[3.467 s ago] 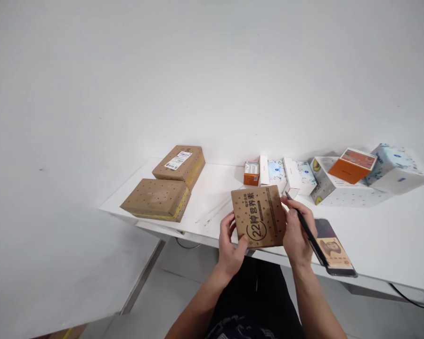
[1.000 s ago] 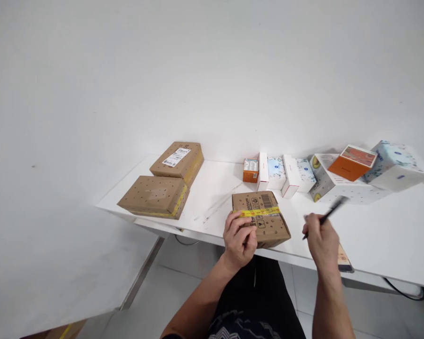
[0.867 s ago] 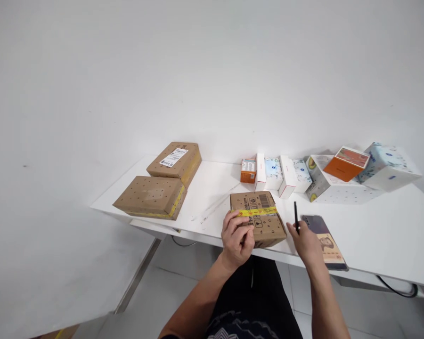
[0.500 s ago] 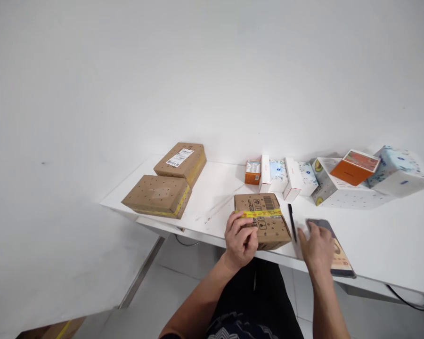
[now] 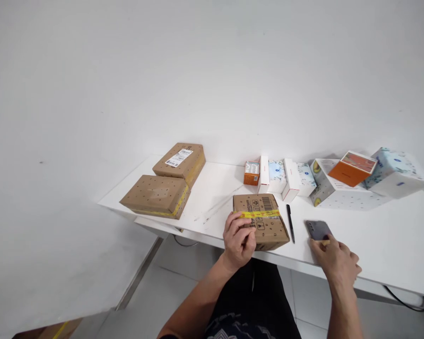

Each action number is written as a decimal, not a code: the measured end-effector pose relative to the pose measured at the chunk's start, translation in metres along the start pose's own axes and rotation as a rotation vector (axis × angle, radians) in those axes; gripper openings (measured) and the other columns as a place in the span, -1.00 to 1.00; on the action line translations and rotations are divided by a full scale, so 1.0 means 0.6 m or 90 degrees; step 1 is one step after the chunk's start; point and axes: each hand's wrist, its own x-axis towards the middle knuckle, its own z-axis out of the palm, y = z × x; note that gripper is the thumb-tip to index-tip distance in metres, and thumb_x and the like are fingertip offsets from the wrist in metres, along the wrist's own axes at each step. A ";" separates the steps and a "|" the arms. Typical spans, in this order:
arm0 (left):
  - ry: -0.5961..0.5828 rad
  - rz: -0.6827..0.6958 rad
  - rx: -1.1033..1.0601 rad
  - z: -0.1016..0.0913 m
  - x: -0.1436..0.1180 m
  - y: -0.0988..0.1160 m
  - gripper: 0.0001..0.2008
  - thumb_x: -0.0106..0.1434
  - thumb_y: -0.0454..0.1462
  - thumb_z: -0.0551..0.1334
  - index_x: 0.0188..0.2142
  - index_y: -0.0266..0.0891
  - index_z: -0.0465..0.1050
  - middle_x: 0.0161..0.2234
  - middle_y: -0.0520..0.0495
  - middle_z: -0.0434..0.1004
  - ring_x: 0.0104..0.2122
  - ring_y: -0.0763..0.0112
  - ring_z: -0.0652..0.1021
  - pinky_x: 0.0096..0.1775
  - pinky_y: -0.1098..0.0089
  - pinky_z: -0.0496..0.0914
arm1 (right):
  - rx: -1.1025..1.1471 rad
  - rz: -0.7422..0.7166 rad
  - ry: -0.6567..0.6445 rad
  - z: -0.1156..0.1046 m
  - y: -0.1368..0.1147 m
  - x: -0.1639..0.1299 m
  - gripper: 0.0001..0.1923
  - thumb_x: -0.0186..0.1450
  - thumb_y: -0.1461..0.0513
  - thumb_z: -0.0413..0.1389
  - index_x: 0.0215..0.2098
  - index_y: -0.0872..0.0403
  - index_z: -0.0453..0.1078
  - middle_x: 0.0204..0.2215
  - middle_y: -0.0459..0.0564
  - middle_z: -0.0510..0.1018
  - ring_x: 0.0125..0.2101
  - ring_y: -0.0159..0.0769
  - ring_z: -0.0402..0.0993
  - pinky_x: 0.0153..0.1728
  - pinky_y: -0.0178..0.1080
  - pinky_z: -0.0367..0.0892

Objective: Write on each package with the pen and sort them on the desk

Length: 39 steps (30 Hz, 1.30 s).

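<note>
A small brown cardboard box (image 5: 268, 231) with printed symbols, a barcode and a yellow tape strip across its top sits at the table's front edge. My left hand (image 5: 238, 242) is closed on its left side, fingertips bent over the edge by the tape. To the right, a phone (image 5: 317, 229) lies back up, its camera lenses showing at the top left corner. My right hand (image 5: 337, 261) grips its lower part, with thumb and fingers bent around it, and hides most of that end. A black pen (image 5: 290, 223) lies between the box and the phone.
On the left of the white table (image 5: 212, 197) are two taped cardboard boxes, one plain (image 5: 155, 194) and one labelled (image 5: 180, 160). Along the wall stand a small orange box (image 5: 251, 174), slim white boxes (image 5: 291, 181), and a larger white carton (image 5: 339, 188) under another orange box (image 5: 351, 169).
My right hand has moved down and right, from the phone's upper part to its lower end, uncovering the camera corner. My left hand stays on the box.
</note>
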 end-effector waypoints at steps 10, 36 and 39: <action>0.009 0.009 -0.004 0.002 0.004 0.000 -0.82 0.15 -0.44 0.14 -0.29 -0.20 0.41 -0.24 -0.07 0.45 -0.05 0.22 0.44 -0.04 0.01 0.43 | 1.020 0.156 -0.220 -0.075 -0.014 -0.049 -0.34 0.09 -0.14 0.05 0.05 0.02 0.38 -0.11 0.09 0.54 -0.23 -0.09 0.49 -0.27 -0.03 0.41; -0.009 0.030 -0.057 0.001 -0.006 -0.015 -0.68 0.34 -0.01 -0.06 -0.23 -0.13 0.31 -0.25 -0.10 0.48 -0.20 0.26 0.51 -0.04 -0.08 0.40 | 1.208 0.104 -1.016 -0.082 -0.210 -0.181 -0.38 0.25 -0.14 -0.09 0.02 0.13 0.38 -0.14 0.16 0.56 -0.34 -0.19 0.50 -0.32 -0.14 0.40; -0.013 0.022 -0.050 0.000 -0.005 -0.013 -0.66 0.34 0.01 -0.08 -0.29 -0.13 0.29 -0.26 -0.09 0.49 -0.21 0.26 0.52 -0.05 -0.08 0.41 | 1.199 0.088 -1.023 -0.088 -0.213 -0.183 -0.38 0.24 -0.14 -0.09 -0.02 0.13 0.40 -0.17 0.14 0.57 -0.38 -0.21 0.49 -0.34 -0.15 0.40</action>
